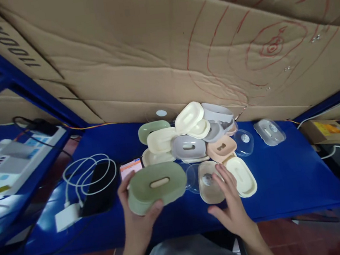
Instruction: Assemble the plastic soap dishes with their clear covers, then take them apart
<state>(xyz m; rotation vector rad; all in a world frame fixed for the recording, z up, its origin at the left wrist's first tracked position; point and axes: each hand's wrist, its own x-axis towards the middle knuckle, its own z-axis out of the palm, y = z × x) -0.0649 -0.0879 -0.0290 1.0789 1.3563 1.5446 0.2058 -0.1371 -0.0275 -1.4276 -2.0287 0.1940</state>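
Note:
My left hand (138, 224) grips a green oval plastic box with a slot in its top (172, 179), thumb on the near side, raised above the front of the blue table. My right hand (233, 206) is open, fingers spread, and holds nothing. Its fingertips overlap a clear plastic lid with a round label (210, 193); I cannot tell whether they touch it. Just right of that hand lies a cream shallow lid (244, 178). Behind are a grey slotted piece (188, 148), a peach slotted piece (222, 149) and a cream piece (162, 140).
Farther back, cream trays (189, 117) and a green piece (154, 130) are piled near the cardboard wall (136, 65). A clear lid (270, 132) lies right. On the left are a phone (130, 166), a black device (98, 191) and a white charger with coiled cable (68, 217).

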